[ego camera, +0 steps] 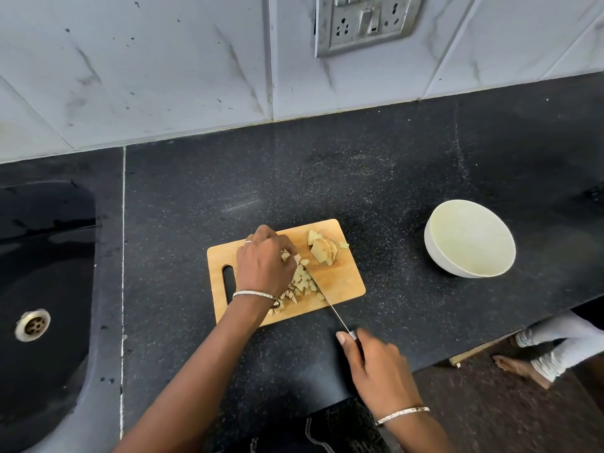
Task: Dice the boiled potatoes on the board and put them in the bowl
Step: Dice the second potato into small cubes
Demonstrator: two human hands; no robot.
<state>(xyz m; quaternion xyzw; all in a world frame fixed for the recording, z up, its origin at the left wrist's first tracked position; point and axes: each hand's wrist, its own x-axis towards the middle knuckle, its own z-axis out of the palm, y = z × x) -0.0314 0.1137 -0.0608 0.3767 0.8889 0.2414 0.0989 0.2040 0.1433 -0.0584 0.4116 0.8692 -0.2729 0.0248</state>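
Observation:
A wooden cutting board (343, 282) lies on the black counter. A heap of diced potato (302, 284) covers its middle. A sliced potato piece (323, 250) sits near the board's far right corner. My left hand (264, 259) rests with curled fingers on the potato pieces at the top of the heap. My right hand (376, 358) grips the handle of a knife (330, 304); the blade lies across the heap, its tip next to my left fingers. A white bowl (438, 250), with nothing in it, stands on the counter to the right of the board.
A black sink (45, 256) with a metal drain lies at the left. A tiled wall with a socket plate (366, 21) rises behind the counter. The counter's front edge runs diagonally at lower right, with someone's feet (523, 367) on the floor beyond it.

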